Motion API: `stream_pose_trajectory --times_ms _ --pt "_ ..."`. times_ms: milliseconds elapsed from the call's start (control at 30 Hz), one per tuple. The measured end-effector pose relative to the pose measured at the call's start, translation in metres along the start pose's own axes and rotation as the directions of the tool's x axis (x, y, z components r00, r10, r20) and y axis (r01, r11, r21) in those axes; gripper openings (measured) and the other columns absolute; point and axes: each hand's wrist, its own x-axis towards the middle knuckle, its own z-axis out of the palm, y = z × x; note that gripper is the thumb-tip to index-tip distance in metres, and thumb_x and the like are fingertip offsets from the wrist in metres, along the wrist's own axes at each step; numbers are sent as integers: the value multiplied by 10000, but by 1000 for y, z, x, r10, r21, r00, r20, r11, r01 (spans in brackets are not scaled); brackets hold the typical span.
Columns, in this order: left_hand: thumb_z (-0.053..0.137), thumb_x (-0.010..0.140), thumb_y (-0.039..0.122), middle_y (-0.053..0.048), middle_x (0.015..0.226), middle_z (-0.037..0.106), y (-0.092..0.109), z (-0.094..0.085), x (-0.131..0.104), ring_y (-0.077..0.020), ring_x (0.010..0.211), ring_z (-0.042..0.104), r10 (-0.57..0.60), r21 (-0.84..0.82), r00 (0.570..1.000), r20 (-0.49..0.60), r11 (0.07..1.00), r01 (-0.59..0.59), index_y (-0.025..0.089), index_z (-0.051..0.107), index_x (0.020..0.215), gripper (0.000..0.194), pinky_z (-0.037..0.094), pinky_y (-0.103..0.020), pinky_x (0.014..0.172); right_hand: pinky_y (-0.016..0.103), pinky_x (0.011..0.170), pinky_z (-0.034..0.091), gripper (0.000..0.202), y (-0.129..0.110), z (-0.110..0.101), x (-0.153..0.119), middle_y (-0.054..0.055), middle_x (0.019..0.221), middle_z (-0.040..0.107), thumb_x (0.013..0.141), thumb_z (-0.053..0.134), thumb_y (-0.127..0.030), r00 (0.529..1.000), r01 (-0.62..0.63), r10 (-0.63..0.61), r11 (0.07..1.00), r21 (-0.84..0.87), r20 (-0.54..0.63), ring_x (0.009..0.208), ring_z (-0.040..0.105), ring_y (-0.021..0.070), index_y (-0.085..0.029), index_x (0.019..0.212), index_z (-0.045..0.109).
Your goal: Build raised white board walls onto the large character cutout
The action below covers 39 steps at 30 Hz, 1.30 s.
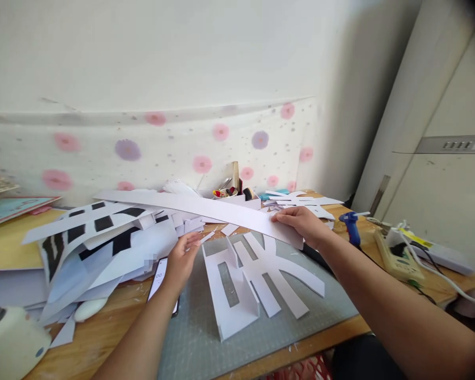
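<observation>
My right hand [296, 221] pinches the near right end of a long white strip of board [206, 207], which slants up leftward above the table. My left hand [182, 258] is half curled below the strip, its fingers apart. A thin white sliver [208, 237] shows right by the left fingertips; whether they touch it is unclear. Between the hands, a white cut-out board piece [217, 316] with a rectangular opening and upright walls lies on the grey cutting mat [190, 348]. Beside it is a white cut-out shape [288, 293] with straight and curved arms.
A phone [158, 279] lies by my left forearm. Paper sheets with black patches [103, 224] pile up at left, near a cream rounded object [13, 338]. A blue glue gun [351, 228] and a power strip [398, 258] are at right. A small box [253, 202] of tools stands behind.
</observation>
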Motion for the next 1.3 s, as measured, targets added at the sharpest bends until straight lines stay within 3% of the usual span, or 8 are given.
stream_pose_trajectory --times_ms 133,233,367,633,833,1067,1167,1300 --pt "566 791 461 -117 1170 625 3 -1 -1 -263 1136 552 -7 -81 1000 -14 997 6 181 542 1169 471 439 -403 952 257 520 382 319 -1 -4 -10 71 840 708 736 610 -423 997 -56 38 963 264 71 667 586 164 -147 860 711" --pt "573 794 485 -115 1184 623 7 0 -3 -265 1139 556 -20 -135 1000 -16 991 18 193 522 1225 523 455 -396 935 273 645 439 240 0 -7 -16 65 933 716 756 604 -345 989 -38 -17 930 365 146 800 616 176 -170 876 715" --pt "599 782 494 -90 1159 644 13 7 -7 -267 1110 579 -31 -202 999 6 979 32 213 541 1218 522 487 -379 891 308 822 448 201 -1 -7 -23 29 1055 705 750 605 -225 953 -59 -63 921 385 298 939 615 174 -209 912 723" --pt "677 737 422 -21 890 667 24 16 -9 -193 859 640 -109 -407 994 21 907 108 195 624 943 311 528 -305 749 274 728 459 281 -11 -2 -37 -1 963 718 779 549 -128 906 -113 -48 930 349 421 803 626 139 -233 972 724" --pt "709 694 404 8 781 666 29 14 -7 -157 711 631 -169 -480 985 -18 866 140 203 597 915 319 534 -305 709 242 661 458 258 -19 -4 -52 15 964 712 790 599 -211 893 -190 -52 856 480 446 754 616 125 -219 1023 709" --pt "721 700 308 21 825 686 34 11 -8 -133 741 631 -167 -595 986 6 792 138 218 622 883 227 526 -274 725 289 720 482 520 -22 -8 -69 103 1172 645 770 635 -470 887 -255 -118 680 687 446 933 629 201 -210 1218 593" --pt "724 699 291 40 873 691 36 11 -10 -123 797 631 -136 -625 991 6 773 110 239 632 903 229 515 -254 767 299 737 478 566 -18 -9 -68 110 1158 645 801 595 -495 888 -206 -123 755 623 444 963 618 209 -209 1285 534" --pt "724 695 271 41 919 694 46 15 -16 -127 848 633 -79 -617 997 -17 785 51 262 633 958 278 511 -254 793 278 705 445 586 -7 -8 -62 59 1012 661 778 646 -358 876 -9 -127 960 279 465 848 595 173 -200 1324 498"
